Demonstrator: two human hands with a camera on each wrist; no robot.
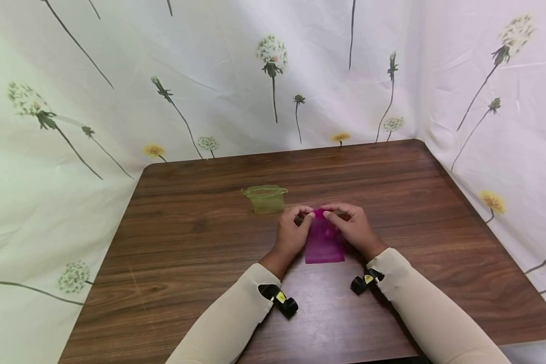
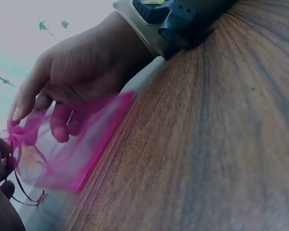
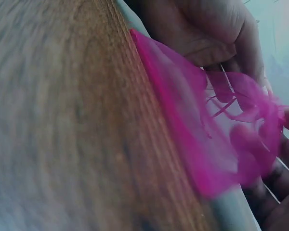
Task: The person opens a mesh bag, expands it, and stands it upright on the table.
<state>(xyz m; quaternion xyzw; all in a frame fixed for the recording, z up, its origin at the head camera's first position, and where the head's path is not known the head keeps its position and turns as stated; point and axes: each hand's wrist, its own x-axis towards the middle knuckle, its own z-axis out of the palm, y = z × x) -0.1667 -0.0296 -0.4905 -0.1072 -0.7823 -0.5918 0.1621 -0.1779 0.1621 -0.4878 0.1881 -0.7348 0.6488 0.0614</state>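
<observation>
A sheer magenta drawstring pouch hangs upright with its bottom edge at the tabletop. Its gathered neck is between my two hands in the head view. My left hand pinches the left side of that neck between thumb and fingers. On the other side, my right hand pinches it too, thumb and fingertips close to the left ones. In the left wrist view, thin cords dangle near the gathered mouth of the pouch. Through the sheer cloth, fingers show behind the pouch in the right wrist view.
Beyond my left hand stands a sheer yellow-green pouch, its mouth spread wide and cord loops out at both sides. The brown wood-grain table has a white curtain with printed dandelions behind and beside it.
</observation>
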